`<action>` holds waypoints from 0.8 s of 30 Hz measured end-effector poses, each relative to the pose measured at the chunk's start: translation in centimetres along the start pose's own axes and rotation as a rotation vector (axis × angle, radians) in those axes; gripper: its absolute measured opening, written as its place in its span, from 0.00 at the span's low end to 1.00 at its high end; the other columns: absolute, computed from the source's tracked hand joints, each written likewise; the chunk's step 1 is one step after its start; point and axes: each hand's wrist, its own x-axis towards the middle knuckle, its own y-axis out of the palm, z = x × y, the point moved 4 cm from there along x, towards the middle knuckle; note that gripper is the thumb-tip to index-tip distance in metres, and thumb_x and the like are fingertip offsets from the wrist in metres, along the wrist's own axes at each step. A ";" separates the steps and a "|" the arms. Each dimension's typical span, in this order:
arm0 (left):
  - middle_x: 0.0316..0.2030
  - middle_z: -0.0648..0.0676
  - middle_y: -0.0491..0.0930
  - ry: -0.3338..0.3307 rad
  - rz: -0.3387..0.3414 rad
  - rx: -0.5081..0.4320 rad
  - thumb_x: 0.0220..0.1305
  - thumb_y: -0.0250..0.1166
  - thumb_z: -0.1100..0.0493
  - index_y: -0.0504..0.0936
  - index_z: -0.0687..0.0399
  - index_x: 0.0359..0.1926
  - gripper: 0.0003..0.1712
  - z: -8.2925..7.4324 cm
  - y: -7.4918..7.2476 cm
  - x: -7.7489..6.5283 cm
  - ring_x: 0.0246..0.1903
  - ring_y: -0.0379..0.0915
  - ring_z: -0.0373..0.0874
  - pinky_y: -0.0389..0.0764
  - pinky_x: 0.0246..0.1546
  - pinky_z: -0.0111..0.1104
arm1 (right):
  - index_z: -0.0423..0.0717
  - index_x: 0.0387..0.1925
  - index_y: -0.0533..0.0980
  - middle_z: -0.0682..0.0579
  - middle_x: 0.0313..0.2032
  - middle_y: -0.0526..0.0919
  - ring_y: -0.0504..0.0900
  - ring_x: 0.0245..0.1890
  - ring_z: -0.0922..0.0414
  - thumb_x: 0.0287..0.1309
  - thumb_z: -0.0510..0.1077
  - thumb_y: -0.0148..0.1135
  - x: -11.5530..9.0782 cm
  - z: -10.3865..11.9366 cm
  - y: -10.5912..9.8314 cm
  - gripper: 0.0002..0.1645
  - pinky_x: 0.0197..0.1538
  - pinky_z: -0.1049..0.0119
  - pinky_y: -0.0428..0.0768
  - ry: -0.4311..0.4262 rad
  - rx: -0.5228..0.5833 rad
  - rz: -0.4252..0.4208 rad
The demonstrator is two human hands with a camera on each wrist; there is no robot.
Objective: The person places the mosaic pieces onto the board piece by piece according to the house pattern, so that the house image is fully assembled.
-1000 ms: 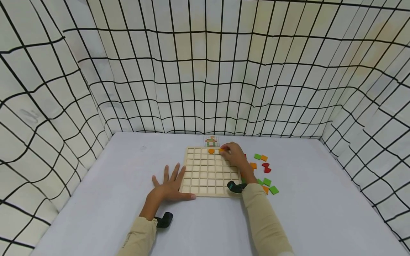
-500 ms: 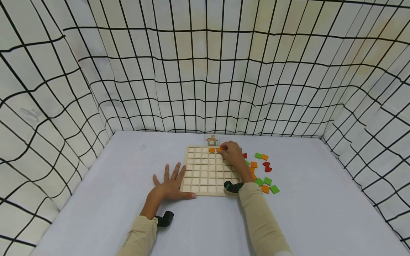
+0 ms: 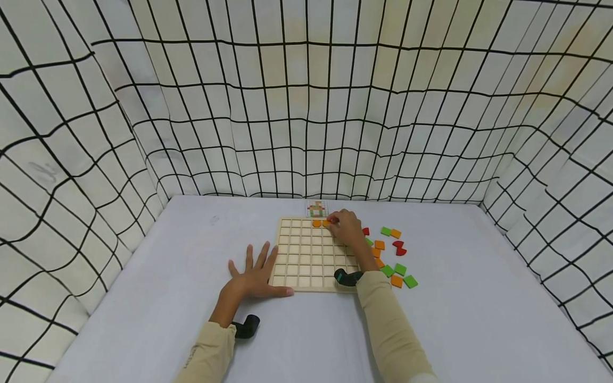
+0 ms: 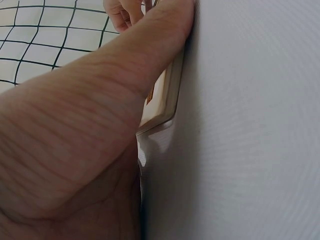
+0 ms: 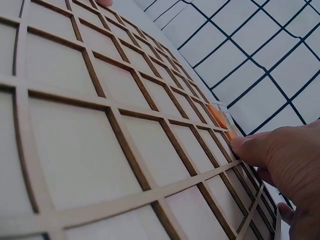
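A wooden grid board (image 3: 304, 257) lies on the white table, and an orange disc-like piece (image 3: 316, 223) sits in a cell of its far row. Just right of that piece, the thumb and fingertips of my right hand (image 3: 346, 227) pinch a second orange piece (image 3: 325, 223) at the far row; the hand partly covers it. The right wrist view shows the fingertips on that orange piece (image 5: 230, 135) low over the cells. My left hand (image 3: 254, 276) rests with spread fingers at the board's near left corner, thumb along the near edge.
Right of the board lie loose flat pieces: green squares (image 3: 400, 269), orange squares (image 3: 396, 281) and red curved pieces (image 3: 399, 248). A small printed pattern card (image 3: 317, 208) lies beyond the far edge. Black netting (image 3: 306, 122) over white walls encloses the table.
My right hand has shifted slightly left, bringing its orange piece close beside the one in the far row. The left hand has stayed in place.
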 end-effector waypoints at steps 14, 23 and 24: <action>0.78 0.58 0.29 0.000 -0.002 0.002 0.47 0.64 0.22 0.38 0.49 0.78 0.70 0.2 -0.1 0.0 0.73 0.13 0.67 0.26 0.58 0.76 | 0.45 0.44 0.83 0.46 0.40 0.82 0.81 0.42 0.50 0.62 0.45 0.65 0.2 0.0 0.1 0.12 0.46 0.51 0.79 0.027 0.007 -0.001; 0.78 0.58 0.29 0.005 0.003 0.001 0.47 0.64 0.22 0.38 0.49 0.78 0.70 0.1 0.0 0.0 0.74 0.13 0.67 0.26 0.58 0.76 | 0.42 0.45 0.83 0.44 0.41 0.82 0.81 0.43 0.49 0.62 0.44 0.65 0.0 -0.1 0.1 0.13 0.49 0.51 0.80 0.048 0.030 0.002; 0.78 0.58 0.29 0.006 0.005 0.000 0.47 0.63 0.22 0.38 0.48 0.78 0.70 0.1 0.0 0.0 0.74 0.13 0.67 0.26 0.58 0.76 | 0.41 0.45 0.83 0.43 0.41 0.81 0.81 0.43 0.48 0.62 0.44 0.65 0.0 -0.1 0.0 0.13 0.49 0.51 0.79 0.048 0.045 -0.001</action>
